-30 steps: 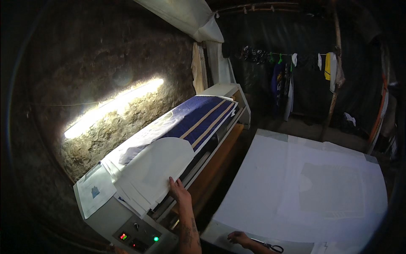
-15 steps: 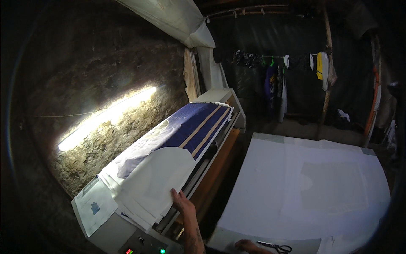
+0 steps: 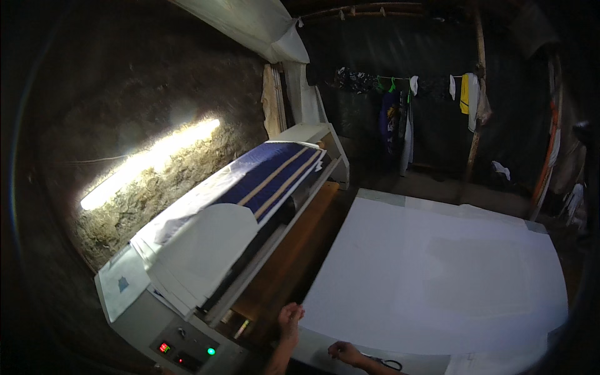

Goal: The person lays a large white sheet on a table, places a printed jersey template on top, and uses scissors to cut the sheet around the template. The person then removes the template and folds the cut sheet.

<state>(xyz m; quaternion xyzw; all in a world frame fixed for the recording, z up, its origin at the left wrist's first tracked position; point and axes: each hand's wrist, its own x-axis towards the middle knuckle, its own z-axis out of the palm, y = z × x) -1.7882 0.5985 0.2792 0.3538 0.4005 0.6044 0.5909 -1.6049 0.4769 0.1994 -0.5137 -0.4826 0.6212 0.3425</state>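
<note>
My left hand (image 3: 290, 320) is at the near left corner of the white-covered table (image 3: 375, 269), fingers loosely bent and holding nothing I can see. Over the table's near edge, my right hand (image 3: 345, 352) hangs with its fingers bent but not clenched, and nothing shows in it. Black-handled scissors (image 3: 391, 364) lie beside it, partly hidden by my right forearm. A white cut paper or cloth panel (image 3: 206, 250) with a rounded end rests on the long machine at left. Under and beyond it is navy fabric (image 3: 265, 175) with two tan stripes.
The machine's control panel (image 3: 184, 347) has a red display and a green light. A pale sheet (image 3: 120, 284) lies on its near end. A bright tube light (image 3: 150, 164) glows along the rough wall. Garments (image 3: 390, 119) hang from a line at the back.
My left hand has left the white panel on the machine and moved right and down to the table corner. My right hand has come further into view. The whole view has shifted slightly.
</note>
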